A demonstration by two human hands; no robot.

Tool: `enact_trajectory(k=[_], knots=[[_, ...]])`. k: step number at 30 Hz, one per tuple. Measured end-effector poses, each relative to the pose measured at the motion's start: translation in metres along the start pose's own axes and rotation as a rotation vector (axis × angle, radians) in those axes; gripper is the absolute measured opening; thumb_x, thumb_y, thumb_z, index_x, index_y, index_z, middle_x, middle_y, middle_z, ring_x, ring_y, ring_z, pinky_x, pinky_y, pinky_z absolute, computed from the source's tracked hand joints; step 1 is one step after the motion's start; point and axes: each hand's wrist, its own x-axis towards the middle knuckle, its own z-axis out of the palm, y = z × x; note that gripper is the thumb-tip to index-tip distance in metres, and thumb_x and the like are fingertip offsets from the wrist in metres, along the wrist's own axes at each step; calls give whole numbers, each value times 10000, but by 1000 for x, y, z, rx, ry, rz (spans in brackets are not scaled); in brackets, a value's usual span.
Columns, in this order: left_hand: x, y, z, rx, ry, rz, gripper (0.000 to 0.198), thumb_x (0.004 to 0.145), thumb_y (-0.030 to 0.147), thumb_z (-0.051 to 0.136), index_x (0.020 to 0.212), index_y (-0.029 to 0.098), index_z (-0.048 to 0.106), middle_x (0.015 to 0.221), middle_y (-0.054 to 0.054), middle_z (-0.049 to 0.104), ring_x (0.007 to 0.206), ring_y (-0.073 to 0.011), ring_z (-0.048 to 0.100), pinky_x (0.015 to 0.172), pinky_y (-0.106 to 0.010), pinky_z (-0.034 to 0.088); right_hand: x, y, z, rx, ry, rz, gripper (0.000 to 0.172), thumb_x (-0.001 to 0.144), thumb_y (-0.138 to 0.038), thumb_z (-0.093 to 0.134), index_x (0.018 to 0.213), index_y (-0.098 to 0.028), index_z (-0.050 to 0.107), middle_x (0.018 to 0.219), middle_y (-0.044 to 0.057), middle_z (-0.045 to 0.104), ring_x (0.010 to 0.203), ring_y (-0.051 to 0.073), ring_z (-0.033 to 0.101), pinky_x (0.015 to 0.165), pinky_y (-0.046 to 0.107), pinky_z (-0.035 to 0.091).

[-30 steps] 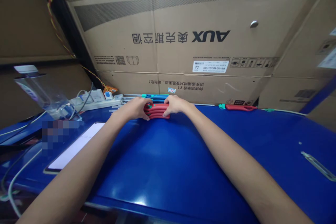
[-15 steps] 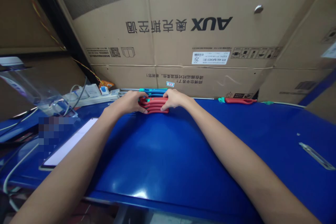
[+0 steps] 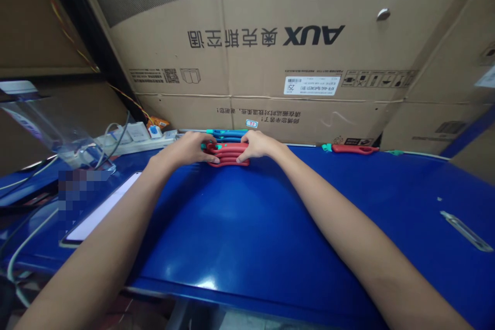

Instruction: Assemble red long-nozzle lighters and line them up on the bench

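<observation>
Left hand (image 3: 185,148) and right hand (image 3: 257,145), half-closed, are gripping stacked curved red plastic handles (image 3: 228,155), with curved blue handles (image 3: 226,134) lying just behind.

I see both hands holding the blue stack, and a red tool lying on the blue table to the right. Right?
Not quite: the left hand and right hand hold the red stack, not the blue one, which lies just behind it. The head view shows this. The red tool does lie there.
</observation>
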Motion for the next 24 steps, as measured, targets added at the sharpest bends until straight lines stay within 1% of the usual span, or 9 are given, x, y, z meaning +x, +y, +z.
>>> enact_trajectory(k=[6, 9, 12, 18, 24], knots=[[0, -5, 0, -31, 0, 11, 548, 710, 643, 610, 1036, 209, 690, 993, -63, 732, 886, -244, 663, 739, -288, 461, 3, 3, 1, -17, 18, -24, 370, 560, -444, 798, 736, -189, 594, 706, -13, 537, 590, 124, 502, 476, 236, 355], [-1, -6, -1, -30, 8, 3, 559, 703, 644, 608, 1046, 211, 692, 1024, -68, 731, 913, -251, 660, 743, -290, 460, 3, 3, 2, -19, 19, -21, 367, 562, -446, 796, 721, -190, 587, 693, -20, 532, 578, 120, 488, 491, 243, 354], [-3, -6, -4, -31, 3, -15, 565, 705, 643, 596, 1056, 211, 692, 1020, -65, 733, 891, -245, 661, 742, -284, 458, 4, 3, 2, -16, 20, -18, 378, 561, -442, 798, 746, -190, 584, 690, -26, 524, 566, 115, 479, 487, 246, 349], [-5, -7, -7, -35, -15, 6, 557, 740, 634, 544, 1065, 208, 697, 1050, -69, 729, 925, -249, 658, 757, -283, 451, 1, 1, 1, -22, 14, -18, 363, 577, -437, 798, 718, -188, 576, 681, -21, 529, 577, 121, 488, 490, 248, 352], [-5, -8, -7, -48, -8, -25, 627, 690, 687, 571, 1077, 209, 698, 1062, -71, 726, 953, -270, 658, 772, -298, 459, 1, 1, 1, -23, 16, -8, 378, 570, -444, 805, 760, -188, 602, 720, -4, 563, 595, 132, 512, 502, 253, 372]])
